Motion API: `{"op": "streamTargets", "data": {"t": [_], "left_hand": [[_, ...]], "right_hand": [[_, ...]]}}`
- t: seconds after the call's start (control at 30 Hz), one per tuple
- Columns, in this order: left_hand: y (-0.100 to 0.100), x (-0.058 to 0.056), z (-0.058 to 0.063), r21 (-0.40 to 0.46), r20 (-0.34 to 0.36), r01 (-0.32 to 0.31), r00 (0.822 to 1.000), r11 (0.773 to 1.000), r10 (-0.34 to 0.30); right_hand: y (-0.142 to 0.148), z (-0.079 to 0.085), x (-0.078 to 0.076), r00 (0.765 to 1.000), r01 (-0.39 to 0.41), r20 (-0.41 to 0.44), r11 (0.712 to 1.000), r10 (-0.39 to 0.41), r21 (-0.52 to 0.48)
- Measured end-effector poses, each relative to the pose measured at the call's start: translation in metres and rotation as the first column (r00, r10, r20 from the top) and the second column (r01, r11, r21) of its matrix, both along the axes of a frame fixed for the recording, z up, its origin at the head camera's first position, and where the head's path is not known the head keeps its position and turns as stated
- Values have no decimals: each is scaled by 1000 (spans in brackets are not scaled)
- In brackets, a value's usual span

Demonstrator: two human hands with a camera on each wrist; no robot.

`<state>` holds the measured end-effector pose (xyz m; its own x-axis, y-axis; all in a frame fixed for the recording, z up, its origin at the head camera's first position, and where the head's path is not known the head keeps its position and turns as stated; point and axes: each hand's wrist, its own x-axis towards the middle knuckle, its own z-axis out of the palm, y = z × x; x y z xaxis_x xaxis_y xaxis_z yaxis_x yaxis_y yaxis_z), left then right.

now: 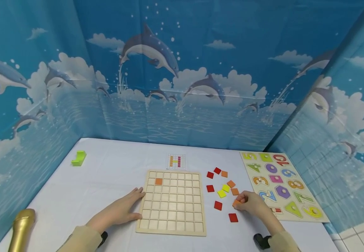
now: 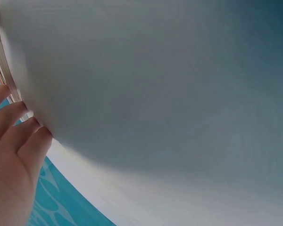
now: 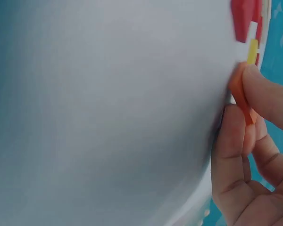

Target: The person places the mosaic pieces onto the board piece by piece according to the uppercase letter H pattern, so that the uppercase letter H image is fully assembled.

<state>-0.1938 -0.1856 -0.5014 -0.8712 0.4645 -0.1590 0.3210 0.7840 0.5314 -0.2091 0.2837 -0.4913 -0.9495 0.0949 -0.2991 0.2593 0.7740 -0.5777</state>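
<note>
A square wooden grid board (image 1: 171, 203) lies on the table, with one orange tile (image 1: 158, 181) in a cell near its upper left. My left hand (image 1: 120, 210) rests at the board's left edge, fingers extended and touching the frame. To the right of the board, my right hand (image 1: 252, 203) pinches another orange tile (image 3: 240, 87) between thumb and fingers, close over the table. Around it lie loose red tiles (image 1: 218, 205), yellow tiles (image 1: 221, 193) and more orange tiles (image 1: 231, 183). Behind the board is a small pattern card (image 1: 176, 161) with orange, yellow and red squares.
A number-and-shape puzzle board (image 1: 282, 189) lies at the right, just beyond my right hand. A green block piece (image 1: 79, 158) stands at the far left, and a gold microphone (image 1: 22, 229) is at the near left. Dolphin-printed curtains (image 1: 175, 70) surround the white table (image 1: 112, 168).
</note>
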Motion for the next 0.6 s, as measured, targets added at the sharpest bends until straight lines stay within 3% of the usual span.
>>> {"op": "streamTargets", "data": {"t": [0.23,0.6], "left_hand": [[-1,2,5,-12,2,-4,1000,1000,4],[1,1,3,-6,21,-9,1000,1000,9]], "right_hand": [[-23,10,-4,1000,-5,-27,996,3,-89],[-100,21,-20,990,-102,-123,954,70,-281]]}}
